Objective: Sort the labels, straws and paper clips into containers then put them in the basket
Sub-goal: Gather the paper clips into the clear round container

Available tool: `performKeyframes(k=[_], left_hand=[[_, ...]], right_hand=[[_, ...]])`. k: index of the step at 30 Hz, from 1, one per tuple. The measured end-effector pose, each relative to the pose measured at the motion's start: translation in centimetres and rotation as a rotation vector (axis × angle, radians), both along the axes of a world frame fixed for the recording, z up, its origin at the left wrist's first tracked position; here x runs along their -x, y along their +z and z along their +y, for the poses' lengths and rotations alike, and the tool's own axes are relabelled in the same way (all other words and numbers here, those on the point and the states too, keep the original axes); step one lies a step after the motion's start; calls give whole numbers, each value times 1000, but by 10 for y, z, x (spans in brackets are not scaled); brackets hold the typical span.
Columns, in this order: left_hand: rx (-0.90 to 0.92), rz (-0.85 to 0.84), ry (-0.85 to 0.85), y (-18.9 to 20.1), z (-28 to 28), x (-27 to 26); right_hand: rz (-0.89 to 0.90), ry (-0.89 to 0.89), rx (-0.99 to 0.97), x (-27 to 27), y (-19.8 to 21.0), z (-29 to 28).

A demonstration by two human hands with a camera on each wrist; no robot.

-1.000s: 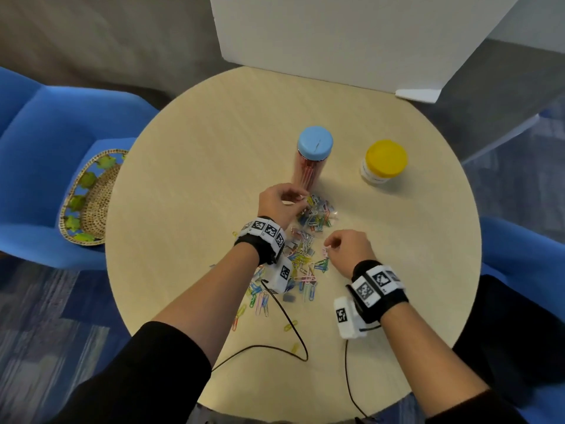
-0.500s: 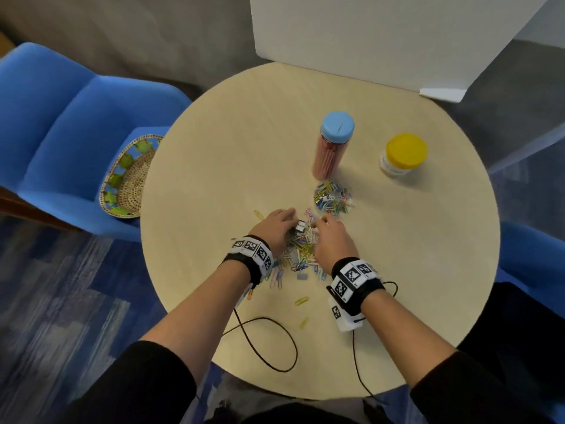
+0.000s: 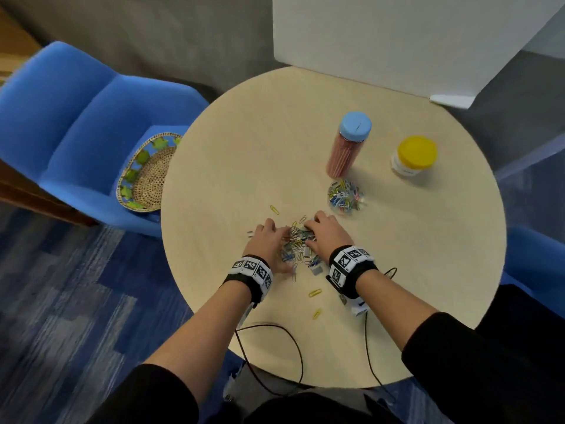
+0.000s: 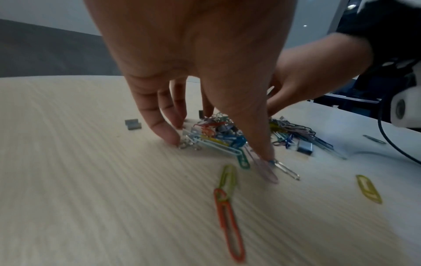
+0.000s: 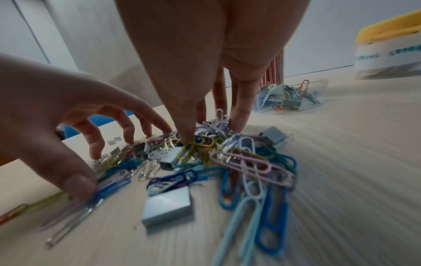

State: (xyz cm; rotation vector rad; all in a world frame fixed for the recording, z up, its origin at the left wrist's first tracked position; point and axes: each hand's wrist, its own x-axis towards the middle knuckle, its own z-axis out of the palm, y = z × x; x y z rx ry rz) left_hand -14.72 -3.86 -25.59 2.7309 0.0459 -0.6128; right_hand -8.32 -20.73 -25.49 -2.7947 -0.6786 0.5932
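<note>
A loose pile of coloured paper clips [image 3: 298, 244] lies on the round table [image 3: 244, 148], mixed with small grey metal clips [image 5: 168, 208]. My left hand [image 3: 269, 232] and right hand [image 3: 318, 228] flank the pile, palms down. In the left wrist view the left fingers [image 4: 159, 124] stand spread with their tips on the table and the pile's edge [image 4: 216, 138]. The right fingers [image 5: 241, 115] reach straight down into the heap [image 5: 239, 162]. Neither hand lifts anything. A clear container [image 3: 345, 194] holding several clips stands beyond the right hand.
A tall blue-lidded jar of red straws [image 3: 348, 145] and a yellow-lidded jar [image 3: 414, 156] stand at the back. Stray clips [image 3: 315, 292] lie near the wrists, one [image 3: 274, 209] beyond the left hand. A woven basket [image 3: 146, 172] sits on the blue chair [image 3: 76, 133] to the left. Cables [image 3: 275, 347] trail off the near edge.
My left hand has come back from the clear container to the loose pile. Both hands have closed in on the pile from either side, drawing the clips together.
</note>
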Motion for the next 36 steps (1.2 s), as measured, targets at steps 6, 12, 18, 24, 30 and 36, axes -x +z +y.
performKeyframes(k=[6,12,18,24,30,36], left_hand=[[129,-81,89,-5,1,-5],[230,-119,137,-5,4,-17],[258,-112,197,-4,7,-20],[262,-109,219,1,10,-34],[297,-98,297,1,23,-46],[296,-56,353,12,30,-57]], right_hand=[[28,-175,-33,3,4,5],[38,-280,-122,5,-1,0],[160,-703,-408,0,12,-16],[299,-1020,-665,-23,26,-47],[197,-1031,-693,-72,36,-56],[130,-881,-440,-102,22,-55]])
